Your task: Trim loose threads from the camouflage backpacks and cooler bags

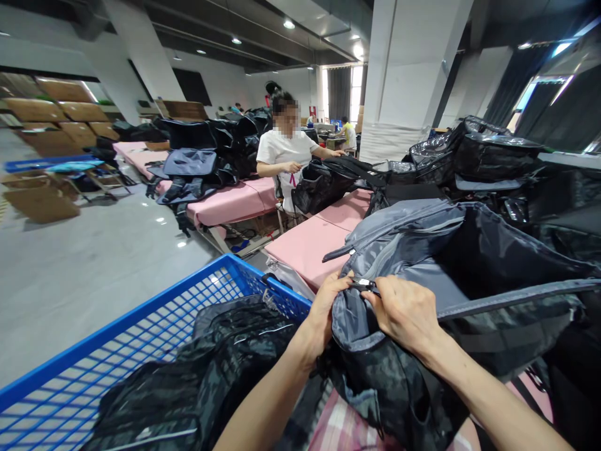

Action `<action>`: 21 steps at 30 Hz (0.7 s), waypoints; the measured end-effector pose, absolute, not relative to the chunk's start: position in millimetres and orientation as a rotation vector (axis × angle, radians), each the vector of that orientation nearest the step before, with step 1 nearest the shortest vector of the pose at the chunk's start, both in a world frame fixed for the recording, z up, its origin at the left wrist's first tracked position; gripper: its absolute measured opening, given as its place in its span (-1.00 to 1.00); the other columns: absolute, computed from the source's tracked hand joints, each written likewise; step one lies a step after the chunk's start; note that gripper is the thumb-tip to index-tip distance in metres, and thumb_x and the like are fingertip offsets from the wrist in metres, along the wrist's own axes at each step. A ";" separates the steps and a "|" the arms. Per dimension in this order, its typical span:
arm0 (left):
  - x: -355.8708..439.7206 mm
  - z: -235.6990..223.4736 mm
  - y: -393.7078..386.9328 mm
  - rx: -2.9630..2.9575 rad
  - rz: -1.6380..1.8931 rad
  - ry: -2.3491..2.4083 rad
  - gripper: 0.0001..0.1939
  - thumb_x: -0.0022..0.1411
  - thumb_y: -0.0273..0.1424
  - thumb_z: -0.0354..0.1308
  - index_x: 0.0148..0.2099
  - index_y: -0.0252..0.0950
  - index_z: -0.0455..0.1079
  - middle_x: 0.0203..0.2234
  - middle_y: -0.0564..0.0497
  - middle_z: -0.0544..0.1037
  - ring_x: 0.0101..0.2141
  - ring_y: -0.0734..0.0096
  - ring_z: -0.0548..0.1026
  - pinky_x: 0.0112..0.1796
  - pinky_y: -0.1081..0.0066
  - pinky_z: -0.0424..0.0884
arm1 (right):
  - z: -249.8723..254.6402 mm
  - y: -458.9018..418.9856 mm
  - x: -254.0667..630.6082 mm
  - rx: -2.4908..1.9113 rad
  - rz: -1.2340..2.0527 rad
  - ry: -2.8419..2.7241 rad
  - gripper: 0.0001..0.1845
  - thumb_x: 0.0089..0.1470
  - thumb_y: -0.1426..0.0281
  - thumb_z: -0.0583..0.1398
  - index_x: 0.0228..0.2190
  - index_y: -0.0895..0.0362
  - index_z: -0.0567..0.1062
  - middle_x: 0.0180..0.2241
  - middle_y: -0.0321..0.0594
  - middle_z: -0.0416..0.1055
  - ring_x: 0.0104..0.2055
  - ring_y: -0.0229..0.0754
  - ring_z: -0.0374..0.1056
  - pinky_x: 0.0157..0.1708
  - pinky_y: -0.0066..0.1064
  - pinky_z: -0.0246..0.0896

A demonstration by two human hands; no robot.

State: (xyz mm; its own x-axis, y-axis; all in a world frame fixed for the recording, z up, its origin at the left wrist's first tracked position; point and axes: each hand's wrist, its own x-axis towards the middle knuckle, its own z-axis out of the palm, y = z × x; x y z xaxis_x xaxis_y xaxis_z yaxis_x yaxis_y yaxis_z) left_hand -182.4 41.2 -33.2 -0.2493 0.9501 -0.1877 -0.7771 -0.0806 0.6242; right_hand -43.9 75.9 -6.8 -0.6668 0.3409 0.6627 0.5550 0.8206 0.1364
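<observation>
A backpack (507, 332) with a dark camouflage outside and a grey lining lies unzipped and gaping in front of me. My left hand (326, 307) is closed, pinching the backpack's zippered edge at its near left corner. Close beside it, my right hand (406, 310) is closed on a small black and silver piece (364, 284) at the same edge. Whether that piece is a zipper slider or a small tool, I cannot tell. A loose flap of zipper tape (338, 252) sticks out just above my fingers.
A blue plastic basket (154, 313) at left holds dark backpacks (201, 369). Pink-covered tables (314, 241) extend beyond. A person in a white shirt (286, 147) handles a black bag (319, 185) across from me. More bags (493, 156) are piled at right, near a white pillar (408, 69).
</observation>
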 end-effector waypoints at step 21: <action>-179.9 -37.8 37.7 0.348 1.641 0.741 -0.71 -0.14 -0.34 0.33 -0.36 -0.37 0.38 -0.61 0.08 0.49 -0.56 0.44 0.46 -0.44 0.47 0.38 | -15.8 84.8 -31.8 -0.706 0.036 -2.335 -0.70 0.15 0.22 0.02 -0.43 0.17 0.40 -0.54 -0.24 0.39 -0.50 -0.27 0.29 -0.48 -0.46 -0.05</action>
